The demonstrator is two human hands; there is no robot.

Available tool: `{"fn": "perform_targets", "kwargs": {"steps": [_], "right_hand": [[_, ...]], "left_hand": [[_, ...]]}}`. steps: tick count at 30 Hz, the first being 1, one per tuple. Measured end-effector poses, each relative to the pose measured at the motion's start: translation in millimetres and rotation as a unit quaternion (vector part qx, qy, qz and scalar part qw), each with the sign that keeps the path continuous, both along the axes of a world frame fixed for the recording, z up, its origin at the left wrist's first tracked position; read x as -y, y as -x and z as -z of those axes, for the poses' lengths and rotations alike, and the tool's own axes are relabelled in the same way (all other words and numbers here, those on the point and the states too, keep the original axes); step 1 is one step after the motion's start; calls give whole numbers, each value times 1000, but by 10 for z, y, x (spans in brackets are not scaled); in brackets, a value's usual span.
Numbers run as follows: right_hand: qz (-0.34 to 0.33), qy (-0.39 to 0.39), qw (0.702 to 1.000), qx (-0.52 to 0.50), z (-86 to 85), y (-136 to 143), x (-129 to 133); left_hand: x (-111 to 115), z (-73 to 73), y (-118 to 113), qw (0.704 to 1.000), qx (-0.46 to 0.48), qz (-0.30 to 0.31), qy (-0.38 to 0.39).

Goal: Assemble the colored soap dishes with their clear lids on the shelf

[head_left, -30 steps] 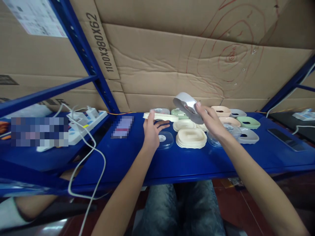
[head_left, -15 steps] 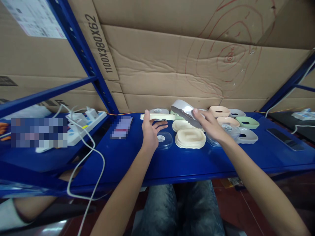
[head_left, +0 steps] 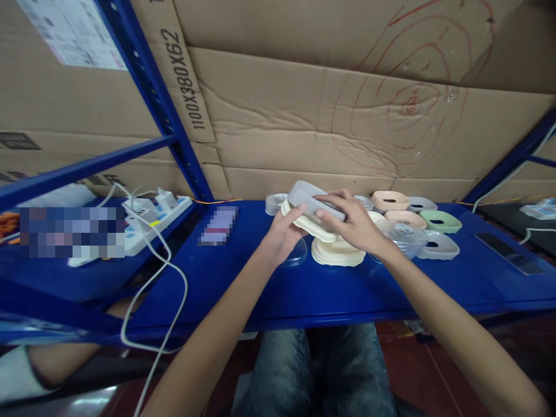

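Note:
Above the blue shelf, my left hand (head_left: 284, 234) grips a cream oval tray (head_left: 319, 227) with a wavy rim, thumb on top. My right hand (head_left: 354, 220) is closed on a grey oval plastic shell (head_left: 309, 197), tilted and resting against the tray's upper side. Whether the two parts are seated together I cannot tell. Just below them stands a stack of cream trays (head_left: 337, 255), partly covered by the held pieces. A clear lid (head_left: 297, 255) lies under my left hand, and a stack of clear lids (head_left: 403, 234) is beside my right wrist.
Peach shells (head_left: 390, 201), a green shell (head_left: 441, 221) and a grey shell (head_left: 439, 246) lie at the right. A phone (head_left: 218, 226) is at the left, near a white power strip (head_left: 152, 226) with loose cable. Cardboard (head_left: 278, 116) backs the shelf.
My hands have come together. The grey shell has moved down and left onto the cream tray, which has shifted right and tilted. The view has shifted slightly.

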State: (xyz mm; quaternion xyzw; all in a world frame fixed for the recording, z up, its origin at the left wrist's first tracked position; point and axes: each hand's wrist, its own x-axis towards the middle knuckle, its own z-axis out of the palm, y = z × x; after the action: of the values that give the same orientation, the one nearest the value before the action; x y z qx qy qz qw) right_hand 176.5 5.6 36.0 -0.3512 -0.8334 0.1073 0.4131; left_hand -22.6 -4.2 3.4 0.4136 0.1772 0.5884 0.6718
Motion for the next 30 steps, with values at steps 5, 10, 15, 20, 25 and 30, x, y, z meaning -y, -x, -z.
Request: {"fn": "perform_targets", "kwargs": {"steps": [5,10,15,20,25,30], "right_hand": [[32,-20,998,55,60,98,-47],[50,-32,995,86,136,153,-107],[96,-44,993,59,161,46,-168],[115,-49,991,53,60,-161,-195],[115,-38,989,87,-1,-240,-207],[111,0,980,167,3,-67,-254]], "left_hand": [[-148,-146,153,998,27,24,56],[-287,7,223,993,15,15,114],[-389,78,330,982,27,-75,170],[-508,53,567,954,83,-216,192],[-562,83,687,932,94,-283,207],[-619,127,747,916,88,-329,214]]}}
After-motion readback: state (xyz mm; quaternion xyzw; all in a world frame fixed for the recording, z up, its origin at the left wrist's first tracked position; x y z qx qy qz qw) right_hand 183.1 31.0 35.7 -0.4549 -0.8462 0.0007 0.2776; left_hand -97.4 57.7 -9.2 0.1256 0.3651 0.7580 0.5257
